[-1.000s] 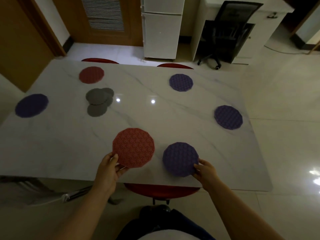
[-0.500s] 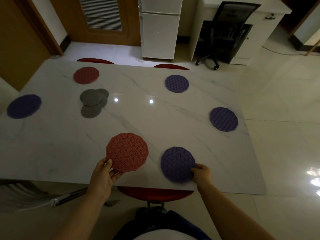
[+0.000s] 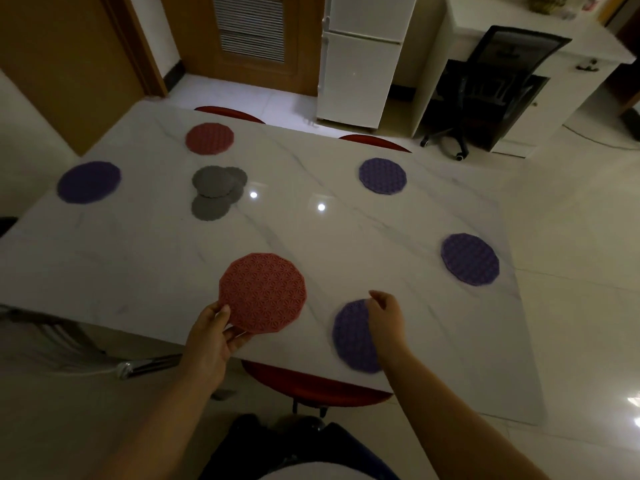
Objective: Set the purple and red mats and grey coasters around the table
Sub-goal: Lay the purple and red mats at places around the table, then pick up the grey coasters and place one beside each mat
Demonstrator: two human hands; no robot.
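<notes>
Right hand (image 3: pixel 384 311): half a second ago it pinched the near purple mat (image 3: pixel 351 341) at its right rim; now it hovers over that mat, fingers loosely curled and empty.
Near purple mat: lies flat at the near edge of the table (image 3: pixel 156 271), released.
Left hand (image 3: pixel 211 336): still grips the near rim of the red mat (image 3: pixel 263 292), thumb on top.
Grey coasters (image 3: pixel 216 192): remain overlapped, far left of centre.
Meaning: one place seems settled; the coasters are not yet distributed.

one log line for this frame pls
left hand: pinching red mat | right hand: open above purple mat | coasters: stacked, unplaced
</notes>
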